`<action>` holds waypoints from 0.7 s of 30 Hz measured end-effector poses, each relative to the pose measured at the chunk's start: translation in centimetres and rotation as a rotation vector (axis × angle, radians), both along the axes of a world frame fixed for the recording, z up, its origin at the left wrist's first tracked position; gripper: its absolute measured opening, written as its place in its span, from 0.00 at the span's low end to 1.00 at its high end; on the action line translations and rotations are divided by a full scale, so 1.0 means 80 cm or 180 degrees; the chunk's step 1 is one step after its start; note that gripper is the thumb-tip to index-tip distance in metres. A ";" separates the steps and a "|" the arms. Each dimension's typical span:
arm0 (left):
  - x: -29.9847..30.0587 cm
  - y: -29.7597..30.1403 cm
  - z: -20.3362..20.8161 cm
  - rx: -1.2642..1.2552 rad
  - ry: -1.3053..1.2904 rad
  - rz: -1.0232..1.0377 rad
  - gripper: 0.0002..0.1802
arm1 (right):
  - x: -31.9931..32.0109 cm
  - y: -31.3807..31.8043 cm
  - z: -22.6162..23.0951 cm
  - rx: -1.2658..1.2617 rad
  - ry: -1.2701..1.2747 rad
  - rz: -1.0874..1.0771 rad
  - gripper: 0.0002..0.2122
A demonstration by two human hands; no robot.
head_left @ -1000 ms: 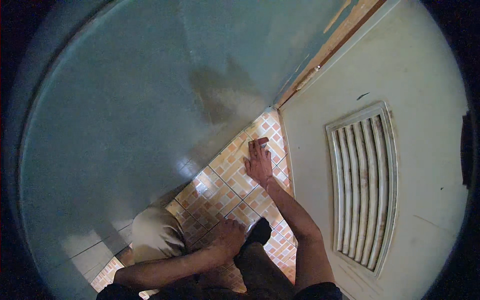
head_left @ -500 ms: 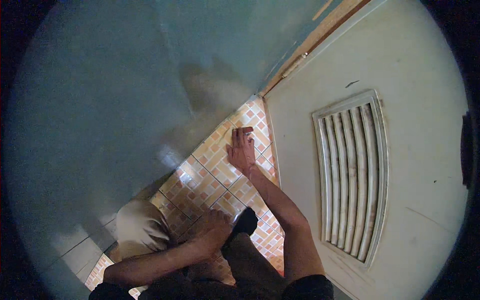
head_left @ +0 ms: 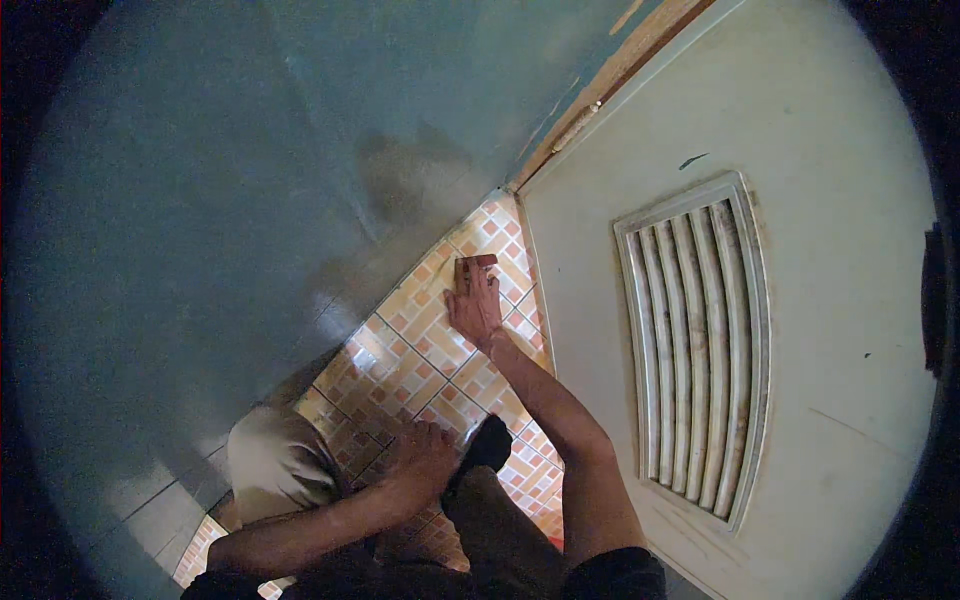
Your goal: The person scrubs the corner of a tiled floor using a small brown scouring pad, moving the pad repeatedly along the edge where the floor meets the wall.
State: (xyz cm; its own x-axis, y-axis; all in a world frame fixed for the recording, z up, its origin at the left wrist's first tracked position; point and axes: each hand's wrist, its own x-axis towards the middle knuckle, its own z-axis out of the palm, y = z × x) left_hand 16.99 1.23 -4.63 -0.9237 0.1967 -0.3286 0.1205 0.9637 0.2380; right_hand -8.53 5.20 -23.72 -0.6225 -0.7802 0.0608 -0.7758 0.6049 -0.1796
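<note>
My right hand reaches down to the tiled floor, close to the corner between the blue-green wall and the door. Its fingers are bent over a small reddish-brown block, pressed against the tiles; the exact kind of block is too small to tell. My left hand sits low in the middle, in shadow beside my dark-covered foot. The left fingers look curled, and whatever they hold, if anything, is hidden.
A blue-green wall rises on the left. On the right stands a pale door with a slatted vent and a worn brown frame edge. My bent knee in light trousers is near the wall.
The view has shifted slightly. My right hand remains on the tiles, its fingers turned a little so more of the brown block shows. My left hand has hardly moved.
</note>
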 end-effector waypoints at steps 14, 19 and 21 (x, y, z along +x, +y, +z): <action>-0.007 0.000 0.002 0.0302 -0.0326 0.0065 0.16 | -0.006 -0.019 0.014 0.0338 0.0278 -0.0133 0.32; -0.024 -0.011 0.029 0.0289 -0.0461 0.0051 0.17 | -0.004 -0.013 0.002 0.0411 0.0194 -0.0155 0.33; -0.025 -0.012 0.020 0.0407 -0.0850 0.0003 0.20 | 0.002 -0.019 0.003 0.0398 0.0296 -0.0112 0.33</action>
State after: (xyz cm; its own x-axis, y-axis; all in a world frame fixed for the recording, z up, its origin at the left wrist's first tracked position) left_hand 15.02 0.26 -3.04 -0.8080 0.2514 -0.5328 0.0364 0.9239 0.3808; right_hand -8.40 3.68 -23.45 -0.6459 -0.7631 0.0232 -0.7634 0.6453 -0.0297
